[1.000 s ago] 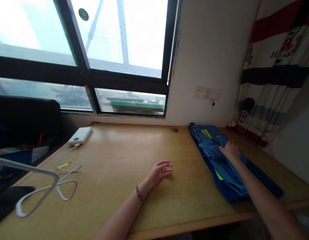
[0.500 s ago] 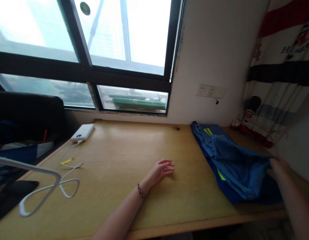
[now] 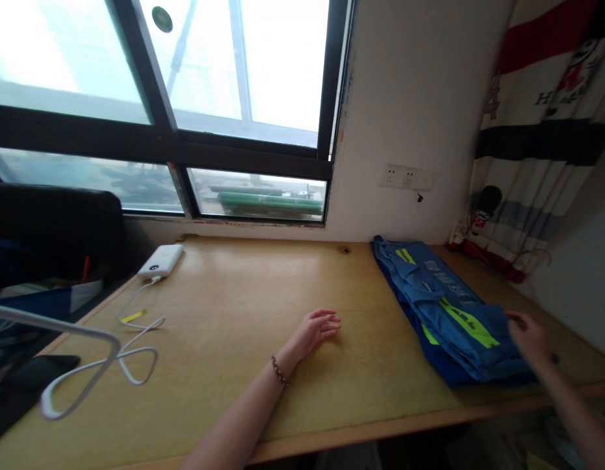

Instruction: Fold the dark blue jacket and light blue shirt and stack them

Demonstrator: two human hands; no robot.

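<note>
Blue work clothes with yellow-green patches and pale printed characters point(image 3: 442, 281) lie folded in a stack on the right side of the wooden table point(image 3: 233, 287). My right hand point(image 3: 530, 336) is at the stack's right edge, with curled fingers closed on the cloth near the corner; the fingertips are partly hidden. My left hand point(image 3: 318, 329) rests on the tabletop left of the clothes. Its fingers are loosely bent and a little apart, with nothing in them. A bracelet point(image 3: 279, 371) circles that wrist.
At the table's left stands a white power bank point(image 3: 161, 261) with a looping white cable point(image 3: 136, 352). A black chair point(image 3: 57, 222) is beyond the left edge. Window, wall sockets point(image 3: 407, 176) and a patterned curtain point(image 3: 537, 130) border the table.
The raised, crumpled blue cloth now lies flat, showing a bright patch and the printed characters. My right hand has moved slightly left with the edge. My left hand stays put.
</note>
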